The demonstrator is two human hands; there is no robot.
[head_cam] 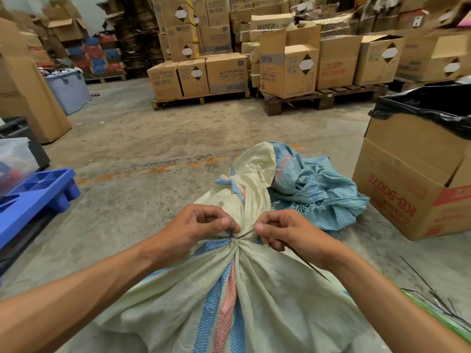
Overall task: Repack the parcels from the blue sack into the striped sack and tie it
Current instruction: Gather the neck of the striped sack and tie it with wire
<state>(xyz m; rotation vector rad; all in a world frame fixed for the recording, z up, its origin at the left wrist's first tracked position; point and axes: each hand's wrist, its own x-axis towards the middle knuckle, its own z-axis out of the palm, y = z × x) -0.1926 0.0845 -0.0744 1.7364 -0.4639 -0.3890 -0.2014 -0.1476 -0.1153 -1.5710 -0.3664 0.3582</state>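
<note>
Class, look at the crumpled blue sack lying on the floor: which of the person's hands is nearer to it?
Right. The right hand pinches the striped sack at its gathered neck, just beside the blue sack. The left hand grips the same neck on the far side.

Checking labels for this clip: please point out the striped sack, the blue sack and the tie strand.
striped sack [229,296]: head view, gathered body below the neck.
blue sack [318,189]: head view, crumpled middle.
tie strand [309,265]: head view, loose tail under the right wrist.

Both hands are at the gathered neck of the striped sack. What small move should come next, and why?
Probably pull the thin tie tight. The left hand and right hand pinch it at the bunched neck of the striped sack, while the blue sack lies crumpled beside it.
</note>
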